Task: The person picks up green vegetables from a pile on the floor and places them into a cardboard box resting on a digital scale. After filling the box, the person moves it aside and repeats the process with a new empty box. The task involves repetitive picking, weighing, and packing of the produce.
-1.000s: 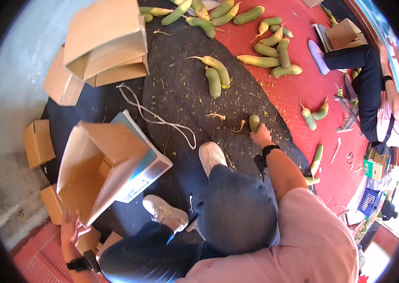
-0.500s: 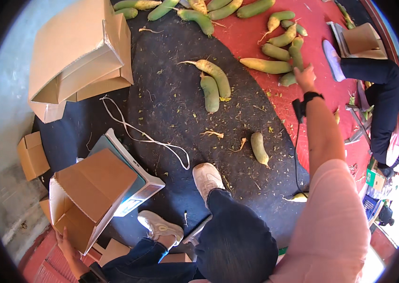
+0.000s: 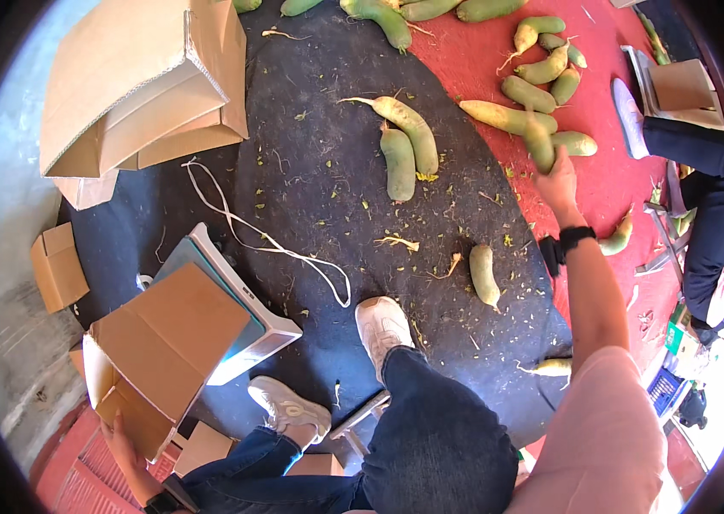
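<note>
My right hand (image 3: 557, 184), arm stretched forward, grips the lower end of a green radish (image 3: 538, 141) above the red sheet. Close behind it lie a yellowish radish (image 3: 494, 116) and several green ones, among them a radish (image 3: 575, 143) just to the right. My left hand (image 3: 119, 441) is at the lower left, its fingers closed over the edge of an open cardboard box (image 3: 169, 334). That box rests tilted on a white and teal bench scale (image 3: 263, 330). Part of the left fingers is hidden by the box wall.
A large cardboard box (image 3: 122, 77) stands at the far left, a smaller box (image 3: 59, 267) near the wall. A white cord (image 3: 272, 250) and radishes (image 3: 399, 163) lie on the dark sheet. At the right sits another person, a dark trouser leg (image 3: 696, 141) showing.
My right hand has taken a green radish from the group and drawn it slightly back toward me. My left hand stays at the box edge. The view has shifted a little.
</note>
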A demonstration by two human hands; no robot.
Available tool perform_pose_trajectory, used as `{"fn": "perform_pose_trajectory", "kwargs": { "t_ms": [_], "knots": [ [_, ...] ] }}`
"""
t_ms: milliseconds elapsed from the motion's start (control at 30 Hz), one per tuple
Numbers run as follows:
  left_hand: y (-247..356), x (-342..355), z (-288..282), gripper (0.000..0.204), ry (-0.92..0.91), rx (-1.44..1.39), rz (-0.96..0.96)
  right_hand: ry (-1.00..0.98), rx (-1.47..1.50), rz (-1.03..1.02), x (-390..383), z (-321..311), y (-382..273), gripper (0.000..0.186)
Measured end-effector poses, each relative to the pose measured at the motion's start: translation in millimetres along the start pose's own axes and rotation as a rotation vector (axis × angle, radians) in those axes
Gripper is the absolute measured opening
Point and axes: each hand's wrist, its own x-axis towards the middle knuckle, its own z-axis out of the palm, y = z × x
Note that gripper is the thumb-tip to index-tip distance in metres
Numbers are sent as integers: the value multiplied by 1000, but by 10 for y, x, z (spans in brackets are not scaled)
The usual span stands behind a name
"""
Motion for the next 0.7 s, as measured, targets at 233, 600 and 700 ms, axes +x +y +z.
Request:
{"fn": "perform_pose_trajectory", "kwargs": {
  "t_ms": [233, 600, 700],
  "knots": [
    [11, 97, -14, 52, -59, 13, 39, -395, -656, -539, 325, -316, -683, 64],
    [-29, -10, -59, 54, -136, -154, 91, -108, -78, -548, -500, -67, -949, 63],
    [-16, -116, -31, 55, -129, -188, 70, -61, 368, -339, -823, -338, -1050, 58]
  ]
}}
